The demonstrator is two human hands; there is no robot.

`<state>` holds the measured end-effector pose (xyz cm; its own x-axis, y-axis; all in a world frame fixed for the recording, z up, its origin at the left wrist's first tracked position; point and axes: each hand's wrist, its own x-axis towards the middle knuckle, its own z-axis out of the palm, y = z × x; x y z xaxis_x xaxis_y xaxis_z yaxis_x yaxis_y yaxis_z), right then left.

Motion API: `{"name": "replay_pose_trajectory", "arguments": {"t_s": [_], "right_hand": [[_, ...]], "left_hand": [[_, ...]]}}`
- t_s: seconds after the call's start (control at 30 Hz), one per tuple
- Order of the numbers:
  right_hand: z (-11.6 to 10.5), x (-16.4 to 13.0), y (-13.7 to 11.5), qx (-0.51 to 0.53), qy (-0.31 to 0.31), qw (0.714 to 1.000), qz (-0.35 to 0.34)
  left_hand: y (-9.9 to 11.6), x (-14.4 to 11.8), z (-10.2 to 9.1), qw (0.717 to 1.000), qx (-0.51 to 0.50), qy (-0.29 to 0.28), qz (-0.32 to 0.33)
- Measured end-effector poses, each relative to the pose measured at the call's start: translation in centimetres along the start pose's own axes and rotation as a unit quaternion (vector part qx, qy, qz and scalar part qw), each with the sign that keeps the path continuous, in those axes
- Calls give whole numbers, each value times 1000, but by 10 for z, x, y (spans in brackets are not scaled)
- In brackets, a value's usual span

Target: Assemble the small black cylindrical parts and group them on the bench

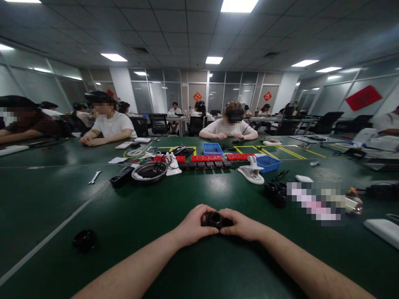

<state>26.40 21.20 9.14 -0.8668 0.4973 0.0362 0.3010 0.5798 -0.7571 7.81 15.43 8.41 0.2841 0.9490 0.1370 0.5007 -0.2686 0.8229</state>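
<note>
Both of my hands close around a black round part (215, 219) low over the green table, straight ahead of me. Its top shows a round opening. My left hand (198, 222) grips its left side with thumb in front and fingers behind. On the other side my right hand (237, 224) holds it, and the thumbs almost meet at the front. Fingers cover much of the part. A similar black round part (84, 240) lies on the table to the left. Several more black round parts (277, 194) sit together to the right, beyond my right hand.
Across the table's middle stand a metal bowl (149, 179), a red power strip (206, 158), a blue bin (268, 165) and a white clamp-like stand (252, 171). A wrench (95, 177) lies at left. A white box (383, 232) sits at right. A person (229, 126) sits opposite.
</note>
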Motion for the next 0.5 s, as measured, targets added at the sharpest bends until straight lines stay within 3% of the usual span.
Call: {"name": "replay_pose_trajectory", "arguments": {"t_s": [0.5], "right_hand": [[9, 5, 10, 58, 56, 995, 62]], "left_hand": [[5, 0, 4, 999, 13, 27, -27]]}}
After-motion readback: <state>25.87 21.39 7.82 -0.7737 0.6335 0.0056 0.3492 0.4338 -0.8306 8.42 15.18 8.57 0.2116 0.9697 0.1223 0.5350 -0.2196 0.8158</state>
